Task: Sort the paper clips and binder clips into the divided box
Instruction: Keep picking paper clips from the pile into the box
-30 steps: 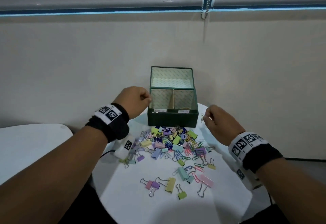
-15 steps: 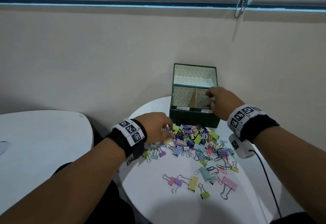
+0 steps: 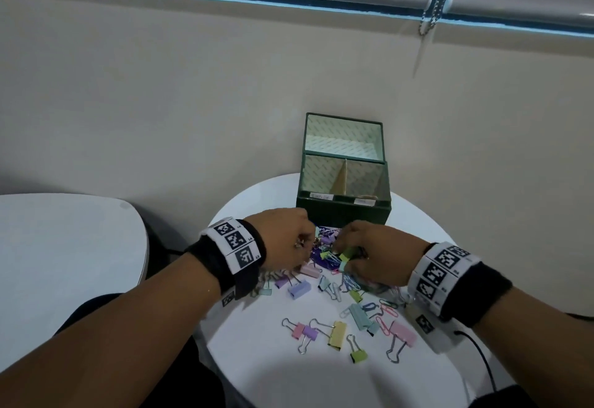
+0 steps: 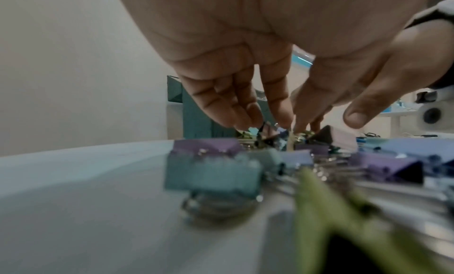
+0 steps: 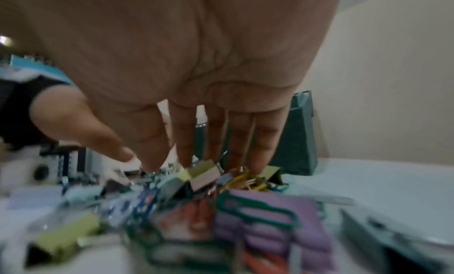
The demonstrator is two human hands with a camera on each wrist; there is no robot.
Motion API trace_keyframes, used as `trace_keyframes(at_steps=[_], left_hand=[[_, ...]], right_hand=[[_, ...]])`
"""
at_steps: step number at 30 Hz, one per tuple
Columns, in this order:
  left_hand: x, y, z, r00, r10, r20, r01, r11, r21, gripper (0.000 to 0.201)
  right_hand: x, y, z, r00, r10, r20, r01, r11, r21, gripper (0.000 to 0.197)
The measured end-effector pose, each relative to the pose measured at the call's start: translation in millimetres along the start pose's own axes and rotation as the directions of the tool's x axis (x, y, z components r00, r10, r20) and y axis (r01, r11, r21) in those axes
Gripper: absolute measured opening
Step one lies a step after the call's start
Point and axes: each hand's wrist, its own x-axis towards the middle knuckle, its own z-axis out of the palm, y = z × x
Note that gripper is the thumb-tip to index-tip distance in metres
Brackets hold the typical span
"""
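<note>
Both hands are lowered into the far end of the pile, at the centre of the head view. The left hand [image 3: 286, 240] is held with fingers pointing down and gathered, their tips among the clips; something small and metallic seems to be pinched at its fingertips, though the blur leaves this uncertain. The right hand [image 3: 376, 255] is likewise turned fingers-down, its fingers [image 5: 260, 158] resting on a cluster of green and yellow clips; whether anything is actually gripped cannot be told.

The picking step is judged to be in hand. Next, one kind of clip has to be separated from the tangle, lifted, and carried to the matching compartment.

The pile [image 3: 334, 279] is spread over the round white surface [image 3: 289, 375], just below the box in the frame. Pastel binder clips [image 3: 337, 333] with wire handles and coloured paper clips [image 3: 385, 311] are mixed together, thick near the hands and loose toward the lower edge.

The green divided box [image 3: 343, 211] stands open above the hands, lid upright, with two labelled compartments side by side. Little can be seen inside them.
</note>
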Motion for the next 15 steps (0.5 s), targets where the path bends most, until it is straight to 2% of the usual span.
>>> trace_keyframes(at_steps=[2, 4, 5, 7, 9, 11, 13, 15], left_hand=[[3, -2, 0, 0.998, -0.028, -0.061, 0.029, 1.0, 0.009, 0.028], [7, -2, 3, 0.998, -0.054, -0.029, 0.055, 0.998, 0.016, 0.059], [8, -2, 4, 0.997, -0.068, 0.026, 0.068, 0.998, 0.019, 0.075], [12, 0, 7, 0.988, -0.087, 0.125, 0.083, 0.996, 0.035, 0.091], [15, 2, 9, 0.988, -0.066, 0.14, 0.059, 0.997, 0.055, 0.086], [17, 6, 9, 0.991, -0.036, 0.127, 0.028, 0.998, 0.063, 0.074], [17, 9, 8, 0.994, -0.024, 0.107, 0.019, 0.999, 0.046, 0.061], [17, 10, 8, 0.994, -0.023, 0.104, 0.02, 0.999, 0.038, 0.052]], right_hand=[[1, 0, -4, 0.996, -0.049, -0.071, 0.055, 0.995, 0.086, 0.033], [3, 2, -10, 0.981, 0.0, -0.195, 0.023, 0.993, 0.114, 0.023], [3, 3, -14, 0.973, 0.065, -0.223, -0.046, 0.995, 0.088, 0.019], [3, 4, -17, 0.965, 0.213, -0.151, -0.218, 0.976, -0.021, 0.024], [2, 3, -13, 0.95, 0.313, -0.012, -0.313, 0.947, -0.066, 0.044], [2, -1, -9, 0.947, 0.317, 0.045, -0.317, 0.948, -0.004, 0.052], [4, -1, -7, 0.953, 0.301, 0.047, -0.304, 0.949, 0.084, 0.043], [5, 1, -8, 0.96, 0.278, 0.033, -0.278, 0.938, 0.207, 0.027]])
